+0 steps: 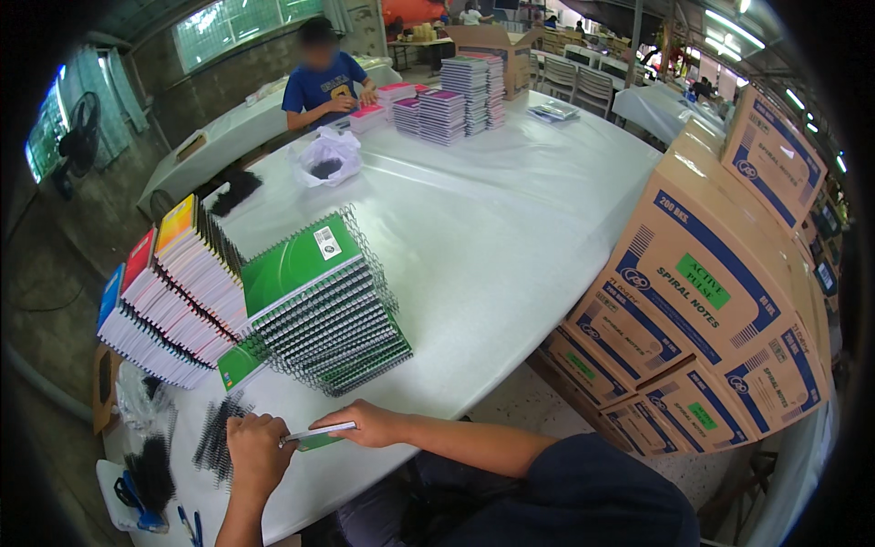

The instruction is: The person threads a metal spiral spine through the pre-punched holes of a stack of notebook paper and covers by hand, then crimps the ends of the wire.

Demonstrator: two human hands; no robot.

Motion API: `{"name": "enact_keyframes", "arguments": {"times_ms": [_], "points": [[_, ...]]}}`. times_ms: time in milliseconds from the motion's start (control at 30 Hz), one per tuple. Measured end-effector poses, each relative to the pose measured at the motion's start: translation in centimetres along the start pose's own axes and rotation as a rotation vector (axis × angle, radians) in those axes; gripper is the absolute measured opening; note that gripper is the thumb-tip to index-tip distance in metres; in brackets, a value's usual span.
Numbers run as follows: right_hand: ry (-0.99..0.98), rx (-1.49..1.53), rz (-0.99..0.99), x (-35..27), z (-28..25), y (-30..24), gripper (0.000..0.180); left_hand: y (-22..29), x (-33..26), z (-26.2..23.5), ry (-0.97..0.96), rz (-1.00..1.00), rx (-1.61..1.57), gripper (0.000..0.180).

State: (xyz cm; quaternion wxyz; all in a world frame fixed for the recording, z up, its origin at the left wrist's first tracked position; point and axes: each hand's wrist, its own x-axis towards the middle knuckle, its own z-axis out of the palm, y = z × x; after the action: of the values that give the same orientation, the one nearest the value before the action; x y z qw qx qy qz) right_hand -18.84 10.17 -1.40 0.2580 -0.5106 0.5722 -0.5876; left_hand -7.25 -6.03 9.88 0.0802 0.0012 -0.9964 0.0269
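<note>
Near the table's front edge a thin notebook point(318, 432) is held nearly edge-on, showing its pale page edges and a bit of green cover. My right hand point(366, 424) grips its right end. My left hand point(258, 448) is closed at its left end, where the fingers hide the binding. Beside the left hand lies a heap of loose black spiral coils point(215, 444). Just beyond my hands rises a tall stack of green spiral notebooks point(301, 260), coils sticking out at its sides. Left of it stand stacks of yellow point(179, 223), red point(138, 264) and blue notebooks point(111, 290).
More black coils point(153, 474), a clear plastic bag point(138, 401) and a blue-handled tool point(190, 526) lie at the left edge. Farther off are a white bag point(326, 159), notebook stacks point(443, 117) and a person point(328, 87) handling pink notebooks. Cardboard boxes point(702, 255) are piled right.
</note>
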Motion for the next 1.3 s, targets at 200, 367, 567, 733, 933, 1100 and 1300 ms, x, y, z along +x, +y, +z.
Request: {"name": "enact_keyframes", "arguments": {"times_ms": [200, 367, 567, 733, 933, 1100, 1300], "points": [[0.005, -0.026, -0.079, 0.1, 0.2, 0.4, 0.030, 1.0, 0.5, 0.2, -0.071, 0.001, 0.092, 0.024], [0.041, -0.010, 0.038, -0.3, -0.3, 0.7, 0.031, 0.3, 1.3, 0.7, 0.041, 0.122, -0.006, 0.025], [0.026, -0.006, 0.020, -0.3, 0.0, 0.3, 0.032, 0.2, 0.8, -1.6, -0.150, 0.059, -0.035, 0.025], [0.028, -0.013, -0.004, -0.1, 0.6, 1.0, 0.033, -1.1, -0.9, 0.0, -0.099, 0.097, 0.026, 0.026], [0.038, 0.013, 0.007, 0.2, 1.0, 1.6, 0.031, -2.2, -2.0, 1.8, -0.110, 0.043, 0.008, 0.027], [0.120, -0.033, 0.022, -1.0, 2.4, 0.1, 0.027, -0.6, -3.0, 3.0, 0.342, -0.051, 0.031, 0.067], [0.174, -0.070, -0.035, -2.1, 5.1, -0.7, 0.030, 3.8, -12.5, 11.7, 0.302, 0.236, 0.217, 0.109]]}}
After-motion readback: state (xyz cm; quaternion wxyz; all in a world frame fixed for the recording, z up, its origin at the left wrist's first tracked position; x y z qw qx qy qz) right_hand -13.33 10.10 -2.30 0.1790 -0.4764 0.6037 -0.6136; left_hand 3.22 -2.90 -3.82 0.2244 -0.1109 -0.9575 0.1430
